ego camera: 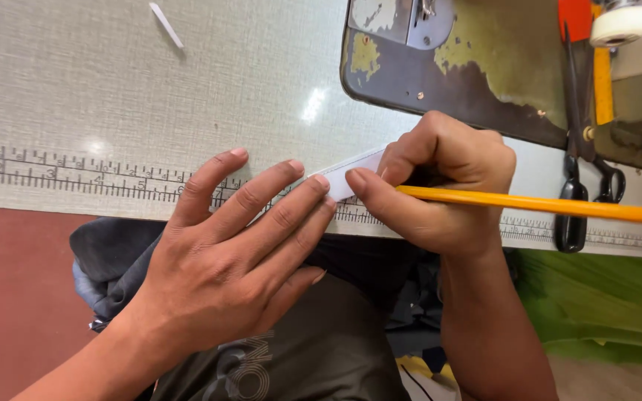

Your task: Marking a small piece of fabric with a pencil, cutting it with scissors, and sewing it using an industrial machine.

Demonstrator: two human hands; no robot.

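Observation:
My left hand (pixel 235 256) lies flat at the table's front edge, its fingertips pressing down a small white strip (pixel 351 174) that lies across the printed ruler scale (pixel 76 174). My right hand (pixel 440 186) is closed around a long yellow pencil-like stick (pixel 559 206) and pinches the same white strip with thumb and forefinger. The stick runs out to the right edge of the view. Most of the strip is hidden under both hands.
A worn sewing machine base (pixel 440 70) sits at the back right, black scissors (pixel 575 186) beside it, a thread spool (pixel 620 22) above. A small white sliver (pixel 166 24) lies at the far left. Dark fabric (pixel 105 260) hangs in my lap, green cloth (pixel 603 297) to the right.

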